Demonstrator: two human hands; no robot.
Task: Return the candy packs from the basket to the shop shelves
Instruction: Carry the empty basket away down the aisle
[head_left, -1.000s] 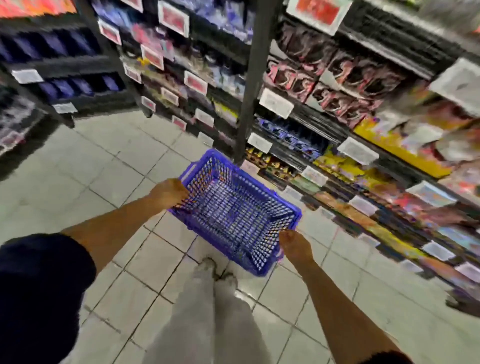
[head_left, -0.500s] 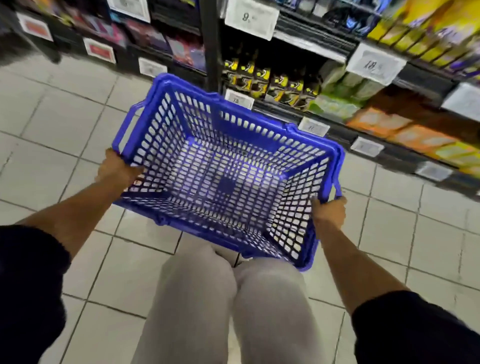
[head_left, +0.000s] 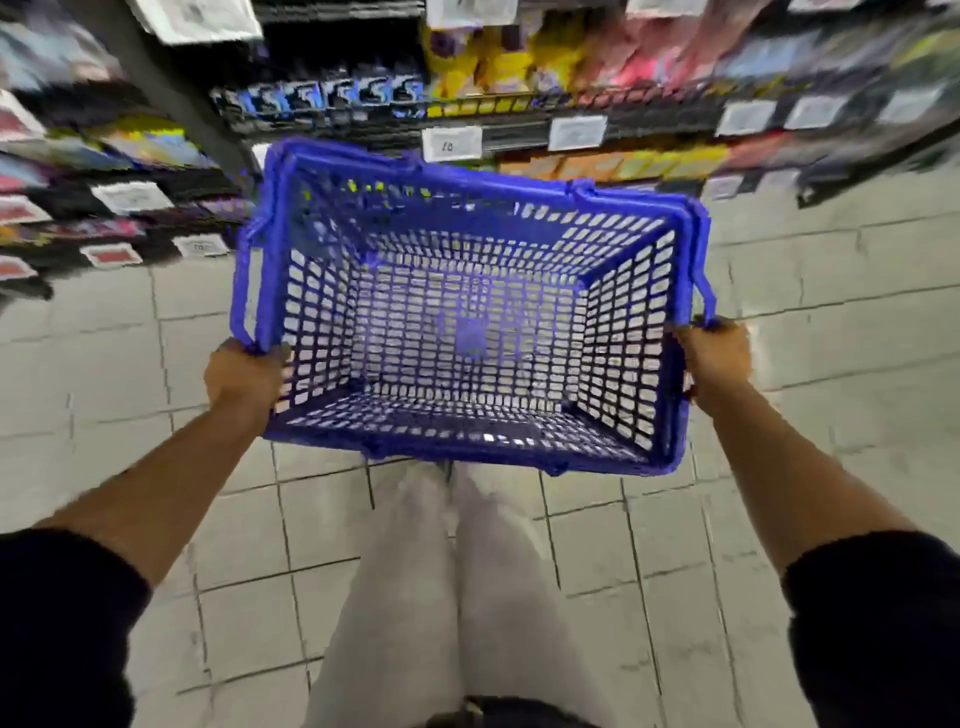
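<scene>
While the left hand curls its fingers round the near left corner of the blue plastic shopping basket, at the foot of the folded-down handle, the basket hangs level above the tiled floor, in front of the person's pale trousers. Its mesh bottom shows bare right across, with no candy pack visible inside. On the far side, the right hand grips the near right corner in the same way, fingers wrapped over the rim and handle. Beyond the basket, blurred shop shelves carry rows of coloured packs and white price tags; the blur hides what each pack is. Judging by the bare basket, the returning looks finished, or close to it, and what remains is disposing of the basket itself. A next move would call for both hands keeping their hold while the basket is carried off or lowered to the floor.
</scene>
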